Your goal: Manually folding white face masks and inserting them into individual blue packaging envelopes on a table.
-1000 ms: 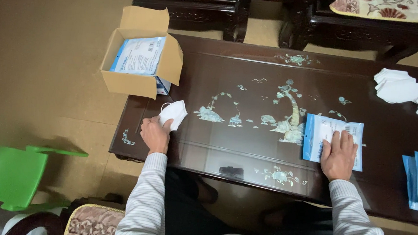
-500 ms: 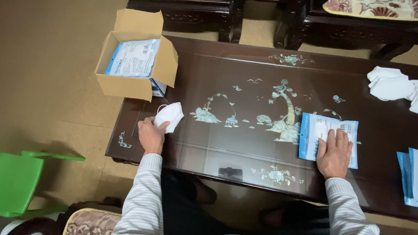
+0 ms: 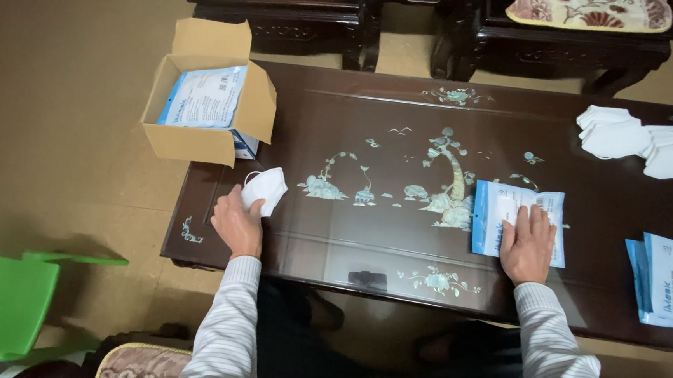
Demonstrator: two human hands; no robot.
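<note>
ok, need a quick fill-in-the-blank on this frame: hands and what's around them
1. The left hand holds a folded white ____.
2. The right hand lies flat on a blue and white ____ on the dark table.
3. The cardboard box stands at the table's ____ end.
4. Loose white masks lie piled at the far ____ corner.

Missing words: mask; packet; left; right

- Between the left hand (image 3: 237, 226) and right hand (image 3: 528, 246), the dark table (image 3: 396, 239) lies bare.
- Just beyond the left hand, a cardboard box (image 3: 206, 99) blocks the corner.
- Beyond the right hand sits a mask pile (image 3: 641, 141); beside it, packets (image 3: 669, 283).
</note>
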